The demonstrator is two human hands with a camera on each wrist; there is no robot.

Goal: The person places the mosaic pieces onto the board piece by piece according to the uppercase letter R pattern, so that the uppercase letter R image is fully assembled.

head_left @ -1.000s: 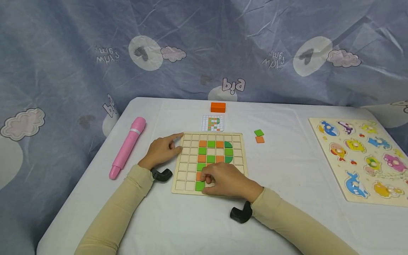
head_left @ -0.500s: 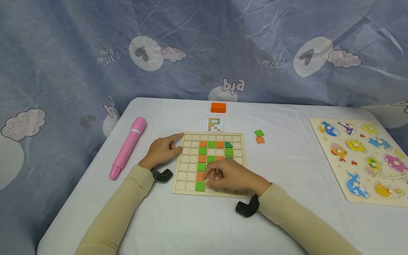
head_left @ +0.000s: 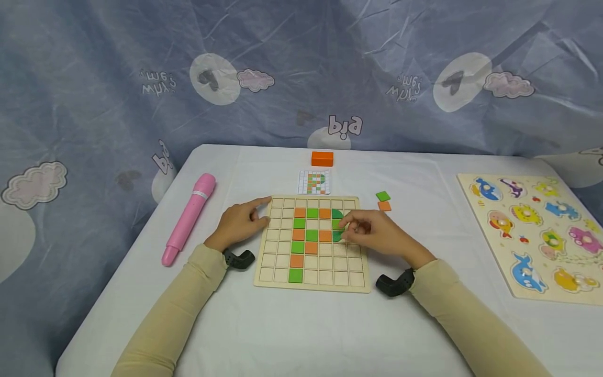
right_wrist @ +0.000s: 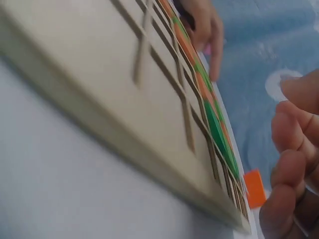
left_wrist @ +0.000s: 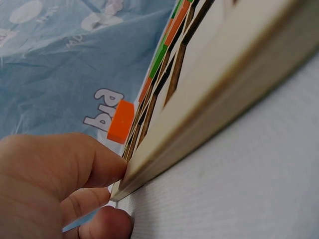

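A pale wooden grid board (head_left: 333,263) lies on the table, with orange and green square tiles (head_left: 311,247) and dark green curved tiles (head_left: 336,213) in its cells. At its left edge, my left hand (head_left: 239,222) touches the side and far corner with thumb and index finger; the left wrist view has the fingers against the board's rim. Over the right-hand cells hovers my right hand (head_left: 380,232), fingers loosely bent with nothing between them, overlapping the green tiles there. Beyond it lie a loose green tile (head_left: 383,196) and an orange tile (head_left: 384,206).
Behind the board lies a small printed card (head_left: 314,182) with a coloured grid pattern, and farther back an orange block (head_left: 322,158). A pink microphone-shaped stick (head_left: 188,220) rests at left. An animal puzzle board (head_left: 532,230) sits at right.
My right hand has moved from the board's lower middle up and to the right, uncovering cells and an orange tile in the middle. My left hand stays in place.
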